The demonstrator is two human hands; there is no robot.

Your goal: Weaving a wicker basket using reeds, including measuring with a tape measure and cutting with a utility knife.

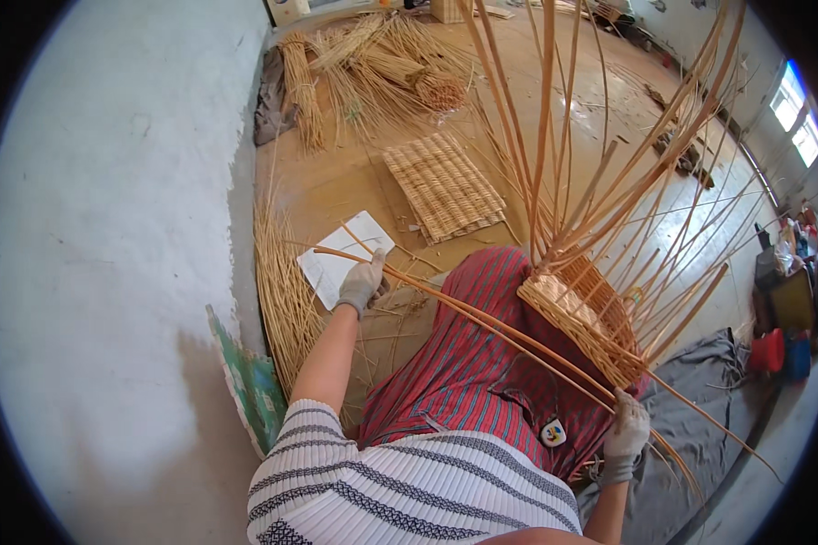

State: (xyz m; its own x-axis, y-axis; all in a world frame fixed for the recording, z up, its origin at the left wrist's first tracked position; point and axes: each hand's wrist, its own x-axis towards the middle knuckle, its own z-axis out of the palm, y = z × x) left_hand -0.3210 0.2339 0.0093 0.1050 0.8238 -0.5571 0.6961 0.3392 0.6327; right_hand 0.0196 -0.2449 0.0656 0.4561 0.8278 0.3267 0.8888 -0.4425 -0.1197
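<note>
A half-woven wicker basket [595,338] rests tilted on my lap, over a red striped cloth [459,350]. Long upright rods [543,136] fan out from its rim. A few thin brown wicker rods [509,329] stretch across in front of me, from left to right, below the basket. My left hand [362,285], in a pale glove, is closed around them near their left end. Beside the basket's lower right corner, my gloved right hand [627,427] grips the same rods, its fingers partly hidden. The rod ends trail past this hand to the lower right.
Bundled rods [286,272] lie along the wall at left, and a larger pile [382,68] is at the back. Woven mats [445,186] and a white sheet [345,254] lie on the floor. A dark cloth [700,400] is spread at right, near a red container [766,351].
</note>
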